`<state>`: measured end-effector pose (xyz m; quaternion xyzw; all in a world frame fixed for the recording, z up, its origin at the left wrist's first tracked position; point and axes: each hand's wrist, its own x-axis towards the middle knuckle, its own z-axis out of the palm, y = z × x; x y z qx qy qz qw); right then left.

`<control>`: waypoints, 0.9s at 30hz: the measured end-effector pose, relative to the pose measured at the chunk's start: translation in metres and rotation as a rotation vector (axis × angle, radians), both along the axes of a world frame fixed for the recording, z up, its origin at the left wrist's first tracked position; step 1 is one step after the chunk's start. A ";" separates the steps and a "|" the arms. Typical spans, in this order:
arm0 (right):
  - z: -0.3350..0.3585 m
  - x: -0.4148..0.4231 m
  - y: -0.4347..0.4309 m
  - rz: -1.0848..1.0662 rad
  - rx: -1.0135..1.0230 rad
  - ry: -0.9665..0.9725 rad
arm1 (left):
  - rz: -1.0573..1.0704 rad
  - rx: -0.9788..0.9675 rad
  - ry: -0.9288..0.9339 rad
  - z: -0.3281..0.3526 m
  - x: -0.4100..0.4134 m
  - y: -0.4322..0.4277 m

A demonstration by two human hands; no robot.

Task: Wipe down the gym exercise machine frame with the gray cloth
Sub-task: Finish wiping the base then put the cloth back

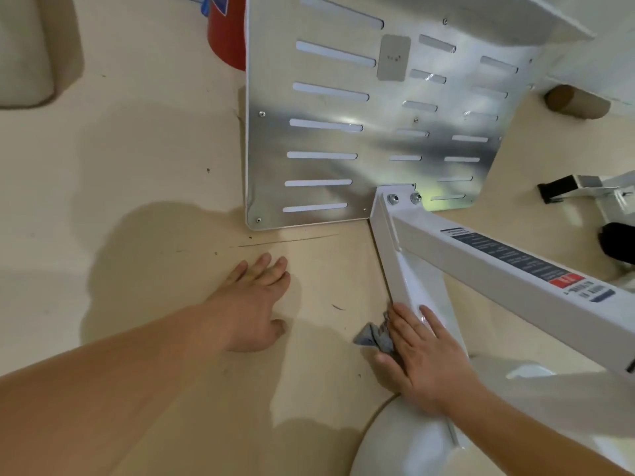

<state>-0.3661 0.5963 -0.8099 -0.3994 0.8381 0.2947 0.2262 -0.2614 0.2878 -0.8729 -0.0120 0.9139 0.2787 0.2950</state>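
The right hand (426, 352) lies flat with straight fingers on the gray cloth (376, 336), pressing it against the lower slanting strut (409, 280) of the white machine frame. The thumb sits beside the cloth's bunched edge, and whether it pinches the fabric I cannot tell. Most of the cloth is hidden under the palm. Only a crumpled gray fold shows at the hand's left side, just above the floor (137, 166).

The strut rises away from the camera to a joint fastened with two bolts (393, 199). From that joint a square white beam (498, 269) runs out toward the right edge. It carries a dark label (515, 259) with a red patch at its near end, and the print is too small to read. Behind the joint stands a large silver metal plate (343, 139) cut with rows of long slots, its bottom edge resting on the floor.

The left hand (254, 304) rests palm down on the beige floor, well apart from the cloth. Its fingers are straight and slightly spread, holding nothing.

A red object (226, 32) stands behind the plate's upper left edge. A brown cylinder (577, 103) lies on the floor at the far right. Below it is a white bracket with a black end cap (556, 190).
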 end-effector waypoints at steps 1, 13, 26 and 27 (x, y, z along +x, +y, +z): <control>0.005 0.002 0.005 0.021 0.018 0.007 | 0.011 0.009 0.020 -0.002 0.008 0.002; 0.050 0.031 -0.022 -0.320 -0.280 -0.238 | 0.372 0.437 0.162 0.012 0.052 0.042; 0.067 0.097 -0.209 -1.291 -1.274 -1.051 | 1.173 0.892 0.164 0.110 0.088 -0.049; 0.070 0.100 -0.224 -1.268 -1.256 -1.074 | 1.187 0.827 0.197 0.120 0.096 -0.062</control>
